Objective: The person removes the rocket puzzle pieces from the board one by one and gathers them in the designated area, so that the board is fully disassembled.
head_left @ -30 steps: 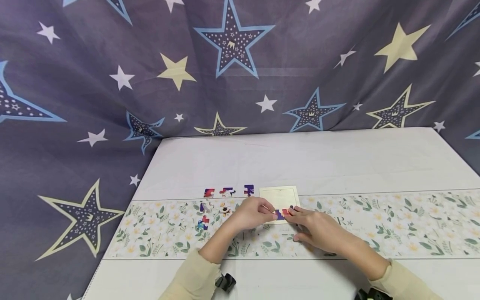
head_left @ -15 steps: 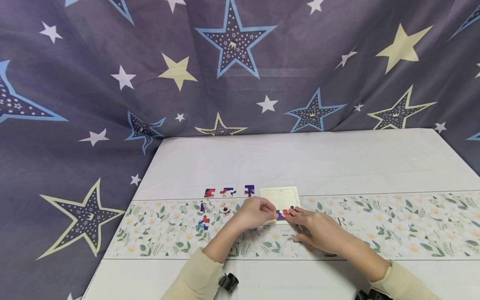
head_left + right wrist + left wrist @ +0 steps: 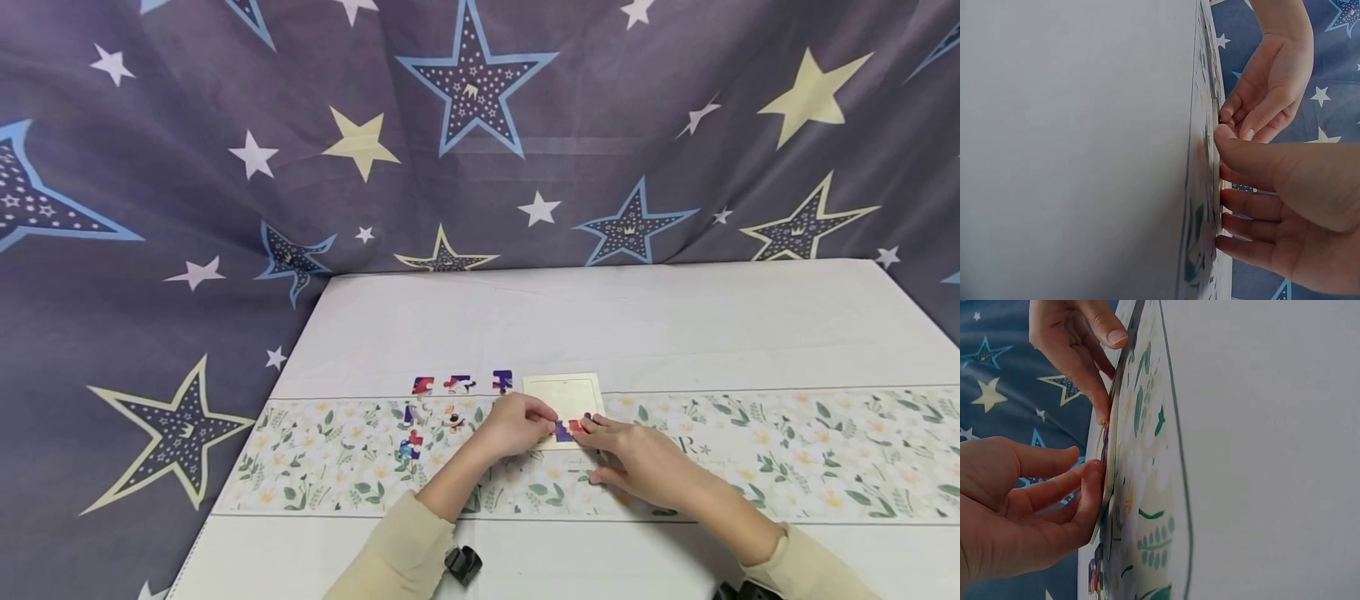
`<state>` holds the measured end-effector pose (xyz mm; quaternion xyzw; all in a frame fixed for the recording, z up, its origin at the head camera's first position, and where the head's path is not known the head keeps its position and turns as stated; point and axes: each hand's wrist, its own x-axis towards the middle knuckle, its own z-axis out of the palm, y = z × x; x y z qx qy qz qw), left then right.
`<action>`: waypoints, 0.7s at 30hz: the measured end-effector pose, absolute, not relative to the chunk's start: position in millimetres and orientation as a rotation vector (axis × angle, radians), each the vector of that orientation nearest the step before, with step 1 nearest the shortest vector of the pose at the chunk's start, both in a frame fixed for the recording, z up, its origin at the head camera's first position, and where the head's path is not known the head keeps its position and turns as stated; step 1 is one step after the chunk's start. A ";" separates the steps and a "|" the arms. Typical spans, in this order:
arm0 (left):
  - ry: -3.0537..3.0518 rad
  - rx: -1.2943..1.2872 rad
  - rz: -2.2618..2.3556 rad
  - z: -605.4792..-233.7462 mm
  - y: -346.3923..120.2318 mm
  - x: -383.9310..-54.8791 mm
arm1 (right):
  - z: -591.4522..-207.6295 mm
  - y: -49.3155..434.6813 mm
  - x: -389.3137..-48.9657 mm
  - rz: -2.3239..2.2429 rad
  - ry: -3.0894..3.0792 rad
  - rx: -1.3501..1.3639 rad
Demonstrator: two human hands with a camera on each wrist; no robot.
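A cream puzzle tray (image 3: 555, 398) lies on the floral band of the tablecloth. Purple (image 3: 563, 432) and red puzzle pieces (image 3: 575, 425) sit joined along its near edge. My left hand (image 3: 516, 425) touches the purple piece's left side with its fingertips; in the left wrist view a gap shows between the digits of this hand (image 3: 1035, 500). From the right, my right hand (image 3: 641, 458) rests its extended fingers on the red piece and the tray's right edge, partly hiding both. Its fingers are spread along the tray in the right wrist view, where that hand (image 3: 1297, 219) faces the other.
Several loose puzzle pieces lie left of the tray, among them a purple piece (image 3: 502, 381), a red piece (image 3: 423, 385) and a blue-and-red piece (image 3: 410, 446). A star-patterned curtain (image 3: 480, 192) hangs behind the white table (image 3: 675, 317).
Both hands stay at the tray's near edge with almost no movement. The whole head view has shifted slightly. The pieces keep their places.
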<state>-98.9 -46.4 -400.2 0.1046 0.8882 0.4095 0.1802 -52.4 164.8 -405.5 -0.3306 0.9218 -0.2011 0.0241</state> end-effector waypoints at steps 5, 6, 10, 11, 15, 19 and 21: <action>2.514 0.282 1.151 -400.9 -44.5 -99.0 | -405.7 164.4 -52.0 -0.628 2.861 -1.019; 2.514 0.274 1.150 -401.3 -44.0 -99.1 | -405.7 164.3 -51.9 -0.630 2.862 -1.019; 2.520 0.250 1.131 -402.6 -41.8 -100.0 | -406.1 164.6 -51.5 -0.634 2.865 -1.012; 2.519 0.242 1.128 -402.8 -41.3 -100.3 | -406.1 164.8 -51.5 -0.635 2.864 -1.008; 2.505 0.205 1.138 -402.2 -39.4 -100.6 | -406.5 165.5 -51.9 -0.646 2.862 -1.003; 2.495 0.185 1.153 -400.0 -38.6 -100.4 | -407.1 166.0 -52.5 -0.647 2.859 -1.007; 2.492 0.178 1.157 -399.2 -38.7 -100.5 | -407.2 166.1 -52.7 -0.646 2.858 -1.009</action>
